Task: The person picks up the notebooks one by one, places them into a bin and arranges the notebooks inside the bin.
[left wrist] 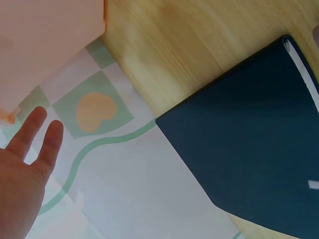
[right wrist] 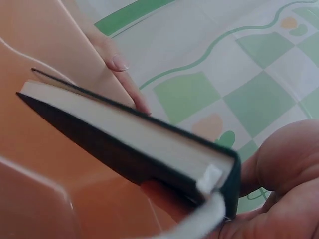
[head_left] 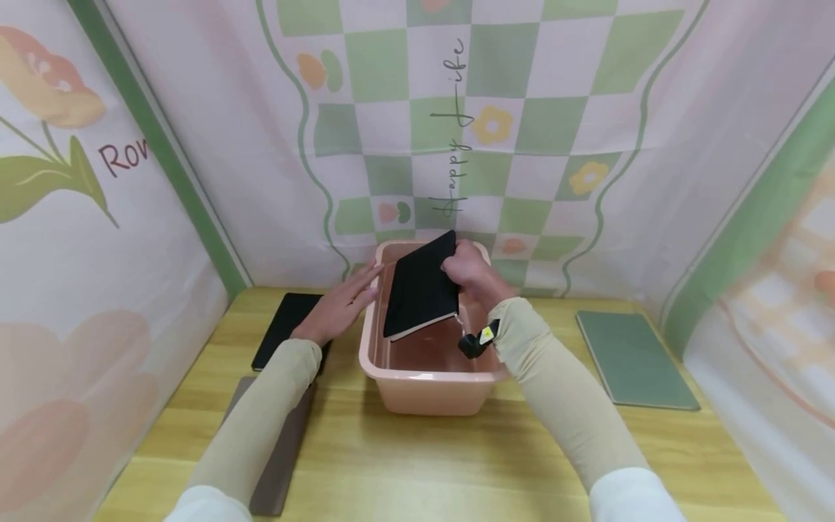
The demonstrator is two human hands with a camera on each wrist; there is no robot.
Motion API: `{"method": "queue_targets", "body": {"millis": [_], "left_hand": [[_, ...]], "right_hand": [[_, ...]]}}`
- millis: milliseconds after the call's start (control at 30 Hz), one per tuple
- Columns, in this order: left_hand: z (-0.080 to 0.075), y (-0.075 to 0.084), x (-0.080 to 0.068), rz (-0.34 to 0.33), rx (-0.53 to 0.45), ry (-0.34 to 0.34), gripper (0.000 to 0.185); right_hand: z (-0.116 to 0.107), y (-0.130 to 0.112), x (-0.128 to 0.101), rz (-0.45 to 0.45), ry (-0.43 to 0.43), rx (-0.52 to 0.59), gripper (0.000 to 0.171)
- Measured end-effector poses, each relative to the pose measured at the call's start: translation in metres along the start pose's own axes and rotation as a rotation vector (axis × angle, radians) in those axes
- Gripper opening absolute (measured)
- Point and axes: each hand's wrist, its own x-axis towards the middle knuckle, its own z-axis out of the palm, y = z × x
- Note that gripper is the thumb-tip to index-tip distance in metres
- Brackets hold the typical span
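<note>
My right hand grips a black notebook by its spine end and holds it tilted over the peach plastic basin. In the right wrist view the notebook's white page edge shows, with my right hand curled round its corner, inside the basin. My left hand lies with straight fingers against the basin's left rim; its fingers show at that rim. The left wrist view shows that left hand flat, holding nothing, beside the basin.
A second black notebook lies on the wooden table beneath my left wrist. A grey-brown notebook lies under my left forearm. A green notebook lies at the right. Patterned cloth walls close in three sides.
</note>
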Motion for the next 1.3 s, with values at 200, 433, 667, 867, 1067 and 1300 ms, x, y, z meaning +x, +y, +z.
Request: {"method": "queue_targets", "body": {"millis": [200, 433, 667, 867, 1067, 1300], "left_hand": [[0.001, 0.001, -0.001, -0.016, -0.006, 0.009, 0.056], [0.001, -0.002, -0.002, -0.019, 0.0, 0.014, 0.059], [0.004, -0.002, 0.0, -0.015, -0.004, 0.018, 0.056], [0.004, -0.002, 0.0, -0.004, -0.011, 0.017, 0.056], [0.0, 0.0, -0.001, 0.002, -0.004, 0.023, 0.053], [-0.001, 0.001, -0.001, 0.001, 0.001, 0.012, 0.049]], "right_hand": [[0.001, -0.003, 0.004, 0.023, 0.008, -0.105, 0.02], [0.007, 0.001, 0.008, -0.031, 0.073, -0.258, 0.011], [0.009, 0.009, 0.009, -0.065, 0.095, -0.189, 0.031], [0.012, 0.014, 0.014, -0.07, 0.077, -0.093, 0.029], [0.015, 0.016, 0.016, -0.038, -0.011, -0.002, 0.012], [0.013, 0.019, 0.015, 0.028, -0.048, -0.07, 0.013]]}}
